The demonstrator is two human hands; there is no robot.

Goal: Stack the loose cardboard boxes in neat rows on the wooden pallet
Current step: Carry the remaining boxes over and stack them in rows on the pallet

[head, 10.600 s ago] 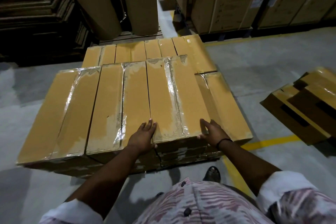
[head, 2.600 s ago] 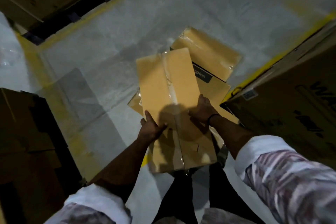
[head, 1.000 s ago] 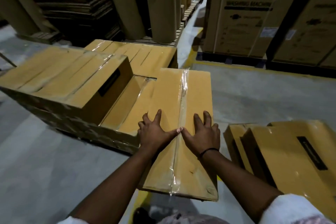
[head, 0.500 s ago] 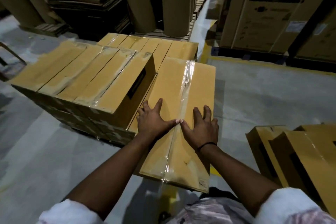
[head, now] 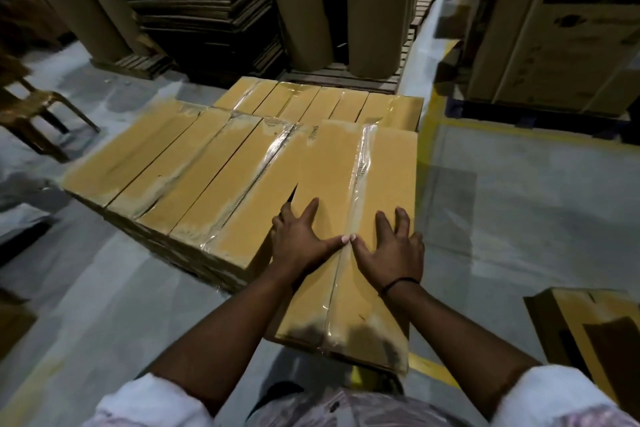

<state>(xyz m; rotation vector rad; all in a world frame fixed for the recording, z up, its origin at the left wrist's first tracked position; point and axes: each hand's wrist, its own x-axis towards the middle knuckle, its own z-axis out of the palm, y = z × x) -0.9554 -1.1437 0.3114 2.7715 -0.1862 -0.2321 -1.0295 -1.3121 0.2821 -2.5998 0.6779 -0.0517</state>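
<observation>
A long taped cardboard box [head: 377,177] lies at the right end of the top row of boxes [head: 180,163], its near end sticking out toward me past the row's front. My left hand [head: 299,239] and my right hand [head: 389,248] press flat on its top, fingers spread, thumbs meeting at the clear tape seam. A lower row of boxes [head: 322,104] lies behind. The pallet under the stack is hidden.
More loose boxes [head: 588,326] sit on the floor at the right. Tall cardboard rolls [head: 374,3] and stacked flat sheets [head: 204,7] stand behind the stack, large washing machine cartons [head: 561,28] at the back right, a wooden chair [head: 38,111] at the left.
The box has slid forward onto the stack's right end and now lies level with the top row. Both hands stayed flat on it.
</observation>
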